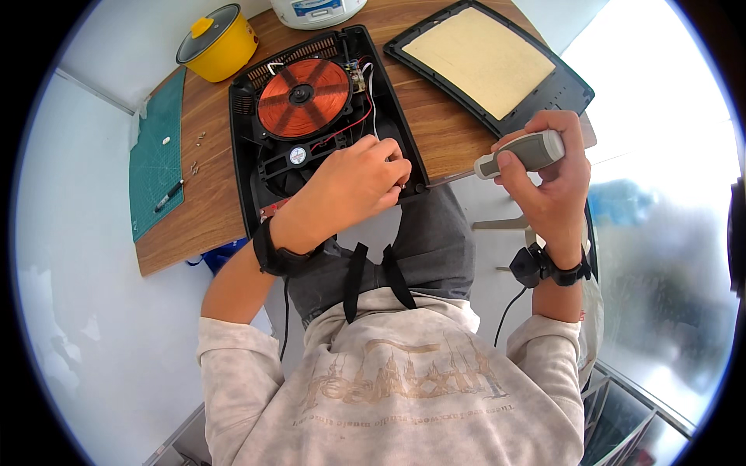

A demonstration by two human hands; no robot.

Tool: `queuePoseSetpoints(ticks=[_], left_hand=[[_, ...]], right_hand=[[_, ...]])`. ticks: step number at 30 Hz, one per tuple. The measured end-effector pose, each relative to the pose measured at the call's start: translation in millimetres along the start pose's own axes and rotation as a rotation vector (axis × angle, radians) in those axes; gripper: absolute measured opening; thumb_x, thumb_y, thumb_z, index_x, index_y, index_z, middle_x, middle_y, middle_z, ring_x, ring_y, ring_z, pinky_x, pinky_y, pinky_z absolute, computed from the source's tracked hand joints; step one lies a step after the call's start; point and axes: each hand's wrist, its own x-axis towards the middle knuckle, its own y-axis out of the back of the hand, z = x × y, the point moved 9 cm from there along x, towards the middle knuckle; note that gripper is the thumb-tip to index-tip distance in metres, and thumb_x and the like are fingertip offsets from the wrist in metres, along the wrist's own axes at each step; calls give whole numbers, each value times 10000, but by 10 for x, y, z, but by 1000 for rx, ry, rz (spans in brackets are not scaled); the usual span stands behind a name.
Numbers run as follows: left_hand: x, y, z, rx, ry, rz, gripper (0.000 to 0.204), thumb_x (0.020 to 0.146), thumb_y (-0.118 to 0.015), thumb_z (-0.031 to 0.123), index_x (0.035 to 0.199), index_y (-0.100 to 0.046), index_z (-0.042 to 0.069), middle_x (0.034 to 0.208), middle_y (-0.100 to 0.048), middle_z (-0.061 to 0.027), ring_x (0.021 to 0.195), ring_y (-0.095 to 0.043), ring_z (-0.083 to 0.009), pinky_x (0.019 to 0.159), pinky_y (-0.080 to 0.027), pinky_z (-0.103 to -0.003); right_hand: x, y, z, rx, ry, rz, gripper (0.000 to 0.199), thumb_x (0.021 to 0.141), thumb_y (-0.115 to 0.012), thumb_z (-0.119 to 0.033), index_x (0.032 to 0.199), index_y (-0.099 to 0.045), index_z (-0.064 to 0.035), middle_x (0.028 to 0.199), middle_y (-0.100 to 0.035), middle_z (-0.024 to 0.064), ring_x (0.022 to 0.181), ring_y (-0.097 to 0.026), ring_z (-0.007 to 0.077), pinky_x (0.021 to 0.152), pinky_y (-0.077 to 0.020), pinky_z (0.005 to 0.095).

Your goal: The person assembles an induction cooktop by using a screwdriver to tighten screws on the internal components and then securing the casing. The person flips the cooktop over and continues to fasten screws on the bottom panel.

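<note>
An opened induction cooker base (412,147) with a black housing lies at the table's near edge. Inside it are a round copper coil (325,97), a fan (298,156) and thin red and white wires. My left hand (361,175) reaches over the near right part of the housing, its fingers curled together; whatever they pinch is hidden. My right hand (556,167) grips a screwdriver (530,151) by its thick grey handle, off to the right of the housing. The screwdriver's thin shaft points left toward the near right corner of the base.
The cooker's detached top cover (482,62) lies underside up at the far right. A green cutting mat (155,155) at left carries a pen (169,196); several small screws (194,167) lie beside it. A yellow pot (221,46) and a white appliance (318,12) stand behind.
</note>
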Motion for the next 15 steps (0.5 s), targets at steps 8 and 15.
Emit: queuePoseSetpoints(ticks=[8, 15], left_hand=[[27, -42, -16, -6, 7, 5, 76, 844, -742, 117, 878, -689, 74, 1021, -619, -21, 937, -619, -231, 797, -567, -355], [11, -34, -8, 24, 21, 52, 85, 834, -753, 122, 866, -684, 85, 1014, -617, -10, 940, -619, -219, 791, -564, -350]], right_hand=[[4, -13, 0, 10, 7, -9, 365, 823, -773, -73, 1091, -525, -61, 845, -685, 71, 786, -722, 135, 680, -613, 269], [-3, -8, -6, 9, -4, -7, 361, 823, -771, -71, 1088, -527, -58, 849, -687, 71, 786, -721, 131, 686, -617, 271]])
